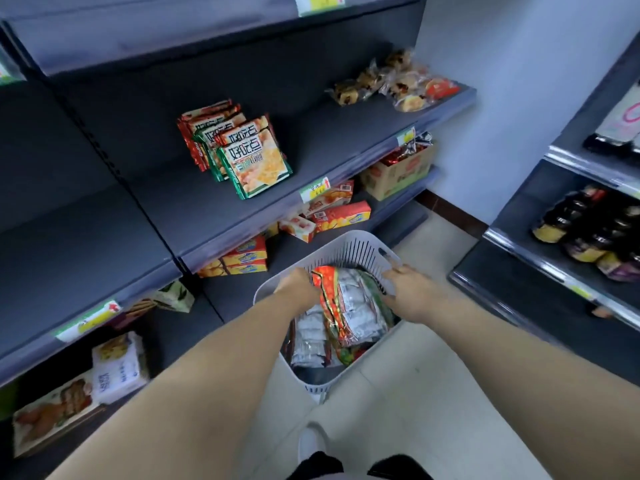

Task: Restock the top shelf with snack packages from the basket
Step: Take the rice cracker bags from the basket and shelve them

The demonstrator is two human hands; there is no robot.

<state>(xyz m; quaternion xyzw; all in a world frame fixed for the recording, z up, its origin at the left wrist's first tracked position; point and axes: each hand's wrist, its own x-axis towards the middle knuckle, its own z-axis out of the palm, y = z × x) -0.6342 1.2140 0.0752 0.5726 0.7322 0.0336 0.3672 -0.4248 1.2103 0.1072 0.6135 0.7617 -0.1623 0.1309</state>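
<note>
Restocking stage: an early point is judged; a pick from the basket [346, 239] is being made and nothing is carried toward the shelf [332, 140] yet.
Basket: white and slotted, set on the floor at lower centre of the frame, well filled.
Snack packages [346, 306]: a red-and-green bundle with silver backs is stood on edge inside the basket, between the two hands.
Left hand [294, 289]: its fingers are curled over the bundle's left edge, which is gripped.
Right hand [412, 294]: laid at the bundle's right side by the basket wall; its fingertips are hidden, so a grasp cannot be told.
Shelf: at upper centre, a short row of cracker packs [242, 157] is leaned there, with bare board on both sides.
Done: only that short row, it is judged.
Left: the bundle is to be lifted and placed, then the many packages below it.
</note>
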